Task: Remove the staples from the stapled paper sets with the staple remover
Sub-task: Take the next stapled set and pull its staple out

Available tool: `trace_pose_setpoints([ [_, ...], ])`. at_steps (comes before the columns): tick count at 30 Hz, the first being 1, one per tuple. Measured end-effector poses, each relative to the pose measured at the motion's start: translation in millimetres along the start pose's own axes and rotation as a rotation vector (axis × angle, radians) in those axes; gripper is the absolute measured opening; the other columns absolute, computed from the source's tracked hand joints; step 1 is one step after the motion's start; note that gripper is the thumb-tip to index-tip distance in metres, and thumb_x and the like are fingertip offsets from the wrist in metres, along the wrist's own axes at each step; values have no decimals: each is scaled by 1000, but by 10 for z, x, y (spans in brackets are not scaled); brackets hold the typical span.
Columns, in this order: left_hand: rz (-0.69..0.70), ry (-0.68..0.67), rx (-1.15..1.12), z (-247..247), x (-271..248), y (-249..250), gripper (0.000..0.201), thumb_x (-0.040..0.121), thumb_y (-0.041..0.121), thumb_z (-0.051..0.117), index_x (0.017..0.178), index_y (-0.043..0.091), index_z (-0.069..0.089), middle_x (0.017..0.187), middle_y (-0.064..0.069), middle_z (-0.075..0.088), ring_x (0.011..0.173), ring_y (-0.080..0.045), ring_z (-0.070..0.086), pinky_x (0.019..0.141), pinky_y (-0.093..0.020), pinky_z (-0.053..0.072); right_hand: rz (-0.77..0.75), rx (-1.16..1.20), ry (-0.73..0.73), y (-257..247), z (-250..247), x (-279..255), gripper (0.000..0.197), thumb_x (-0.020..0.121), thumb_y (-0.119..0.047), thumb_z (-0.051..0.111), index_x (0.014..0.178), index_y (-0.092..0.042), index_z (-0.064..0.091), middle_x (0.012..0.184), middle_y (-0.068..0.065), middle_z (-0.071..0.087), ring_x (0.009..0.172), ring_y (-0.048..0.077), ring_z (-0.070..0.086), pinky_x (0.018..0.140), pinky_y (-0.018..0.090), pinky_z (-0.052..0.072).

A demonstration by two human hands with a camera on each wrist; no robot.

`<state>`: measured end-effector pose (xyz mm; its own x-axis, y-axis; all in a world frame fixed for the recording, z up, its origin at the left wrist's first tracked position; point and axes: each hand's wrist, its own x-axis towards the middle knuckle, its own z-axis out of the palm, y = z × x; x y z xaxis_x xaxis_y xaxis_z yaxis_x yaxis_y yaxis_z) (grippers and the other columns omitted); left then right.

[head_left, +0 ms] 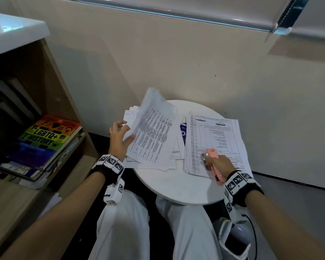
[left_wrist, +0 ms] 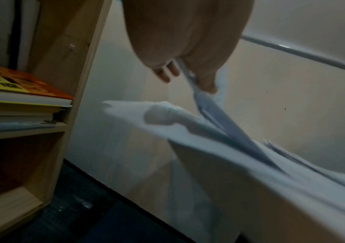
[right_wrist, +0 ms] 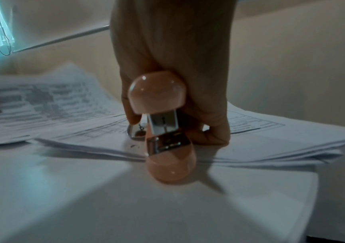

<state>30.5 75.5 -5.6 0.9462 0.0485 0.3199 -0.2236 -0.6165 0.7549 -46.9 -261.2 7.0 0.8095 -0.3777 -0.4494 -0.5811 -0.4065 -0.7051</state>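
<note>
On a small round white table [head_left: 176, 186] lie two heaps of printed sheets. My left hand [head_left: 120, 136] pinches the edge of a paper set [head_left: 152, 117] and lifts it, bent upward, off the left pile [head_left: 150, 147]; the pinch shows in the left wrist view, left hand [left_wrist: 194, 77], paper set [left_wrist: 219, 115]. My right hand [head_left: 219, 163] grips a pink stapler-shaped staple remover [head_left: 212, 156], its metal tip resting on the right paper stack [head_left: 218, 136]. In the right wrist view the remover [right_wrist: 163, 125] stands over the stack [right_wrist: 260, 136], held by the right hand [right_wrist: 177, 65].
A wooden bookshelf [head_left: 51, 94] stands at the left with a rainbow-covered book [head_left: 45, 139] lying on other books. A beige wall [head_left: 195, 62] runs behind the table. A blue item [head_left: 183, 132] peeks between the piles. My white-trousered knees [head_left: 158, 231] sit under the table's near edge.
</note>
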Motion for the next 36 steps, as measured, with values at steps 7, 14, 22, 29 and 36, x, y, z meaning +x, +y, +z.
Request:
trace_pose_setpoints([
  [7,-87,-103,-360,-26,-303,69,17,92,20,55,88,26,41,83,-5,52,69,-11,48,68,-35,40,27,13,-11,26,-6,37,15,83,-17,63,85,-3,58,71,9,58,59,22,51,54,24,39],
  [14,-32,8,-449,-356,-553,174,38,92,-9,49,121,14,43,119,9,52,105,14,53,88,-5,43,66,116,-31,56,-32,36,26,72,-17,65,90,2,64,78,15,64,70,29,58,68,35,48],
  [22,-165,-337,-402,-465,-1054,389,30,92,1,54,119,13,55,124,1,57,103,16,54,88,-3,42,118,394,-16,-16,-38,-19,24,77,-17,66,86,5,60,64,12,61,57,23,58,53,23,49],
  [29,-398,-870,-166,-60,-1345,628,64,88,36,62,143,19,33,148,0,36,136,-16,35,108,-25,30,39,410,256,-44,-215,-65,33,87,-32,62,97,0,56,80,11,60,69,22,54,55,21,45],
  [36,-395,-1025,45,-95,-1147,728,68,89,59,46,148,34,22,155,-7,26,141,-25,30,116,-39,27,-124,294,245,-429,-300,-130,56,81,1,60,128,-6,30,115,22,53,83,30,57,65,43,54],
])
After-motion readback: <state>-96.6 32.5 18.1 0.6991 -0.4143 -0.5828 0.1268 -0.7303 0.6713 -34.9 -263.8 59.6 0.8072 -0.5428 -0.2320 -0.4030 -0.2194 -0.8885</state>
